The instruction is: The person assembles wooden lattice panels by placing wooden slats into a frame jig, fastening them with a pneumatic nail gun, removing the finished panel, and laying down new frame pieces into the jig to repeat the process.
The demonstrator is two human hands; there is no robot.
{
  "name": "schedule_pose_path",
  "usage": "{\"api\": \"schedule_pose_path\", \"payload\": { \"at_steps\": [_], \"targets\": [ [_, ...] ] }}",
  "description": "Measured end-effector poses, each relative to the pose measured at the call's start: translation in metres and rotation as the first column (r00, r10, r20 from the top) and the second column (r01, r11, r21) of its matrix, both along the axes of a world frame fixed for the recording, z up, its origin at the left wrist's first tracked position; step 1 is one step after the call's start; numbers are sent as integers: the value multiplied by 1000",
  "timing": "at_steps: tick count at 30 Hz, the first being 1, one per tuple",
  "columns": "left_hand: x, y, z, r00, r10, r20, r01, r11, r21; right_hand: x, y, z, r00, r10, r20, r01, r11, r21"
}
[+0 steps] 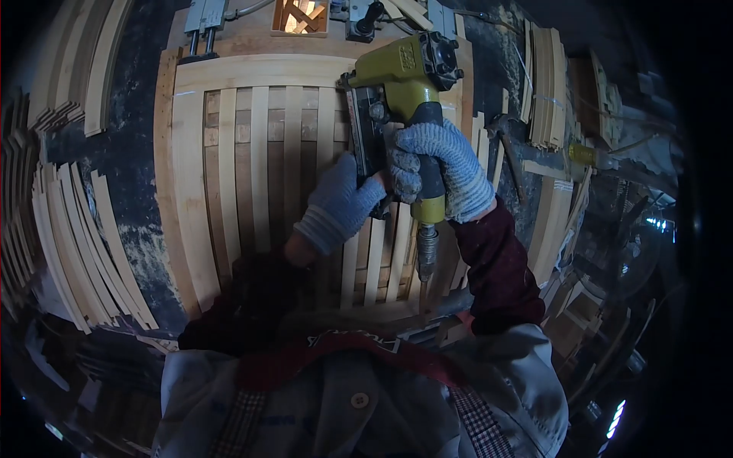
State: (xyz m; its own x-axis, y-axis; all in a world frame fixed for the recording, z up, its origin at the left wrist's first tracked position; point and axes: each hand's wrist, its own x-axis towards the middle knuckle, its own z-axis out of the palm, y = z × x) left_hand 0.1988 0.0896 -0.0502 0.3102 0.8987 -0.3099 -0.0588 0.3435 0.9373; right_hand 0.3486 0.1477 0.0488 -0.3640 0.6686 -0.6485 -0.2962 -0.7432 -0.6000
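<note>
A yellow-green nail gun [397, 65] with a black magazine is held above a slatted wooden frame [191, 145]. My right hand [450, 164], in a blue-grey knit glove, wraps round its handle. The gloved left hand [336, 204] has its fingers closed at the lower end of the black magazine [365, 130]; part of them is hidden behind it. An air hose fitting [427, 248] hangs from the bottom of the handle. Pale vertical slats [260, 153] lie in the frame under both hands.
Thin wood strips [88, 244] lie at the left, with more stacked at the right [546, 91]. A hammer [510, 149] rests right of the frame. Metal clamps [205, 19] and a small wooden box [300, 32] with wood pieces are at the top.
</note>
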Motion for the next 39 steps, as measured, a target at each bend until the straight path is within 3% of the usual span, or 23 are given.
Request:
{"api": "schedule_pose_path", "payload": {
  "at_steps": [3, 9, 15, 17, 19, 22, 25, 28, 31, 34, 39],
  "targets": [
    [-6, -1, -4, 999, 22, 30, -23, 999, 49, -10, 1, -1, 1000, -4, 26, 4, 1000, -7],
    [-7, 1, 2, 992, 16, 128, -8, 998, -65, -10, 1, -3, 999, -13, 39, 12, 1000, 7],
    [-7, 1, -1, 988, 25, 151, -20, 999, -33, -12, 2, -3, 1000, -8, 30, 8, 1000, 7],
    [-13, -2, -5, 994, 54, 92, -55, 998, 10, -20, 0, 2, 996, -9, 85, 6, 999, 33],
    [-28, 1, 7, 999, 36, -21, -36, 999, 3, -31, 4, 2, 999, 29, 34, -30, 999, 12],
    [-34, 1, -11, 997, 79, -25, -78, 996, 53, -43, 11, -3, 998, 53, 21, -53, 999, -9],
    [-35, 0, -6, 991, 91, 102, -85, 995, -59, -47, 12, 1, 995, 72, 62, -71, 997, -20],
    [-35, -1, -11, 984, 118, 134, -113, 993, -46, -49, 13, 0, 997, 72, 33, -71, 997, -28],
    [-46, -2, -5, 983, 152, 105, -149, 988, -35, -59, 14, 4, 996, 90, 19, -90, 996, -2],
    [-66, 6, 6, 988, 100, -119, -98, 995, 22, -75, 20, 4, 992, 116, 51, -117, 993, 6],
    [-65, -1, -12, 982, 183, 50, -184, 983, 7, -85, 22, 3, 990, 125, 71, -124, 992, -7]
  ]
}}
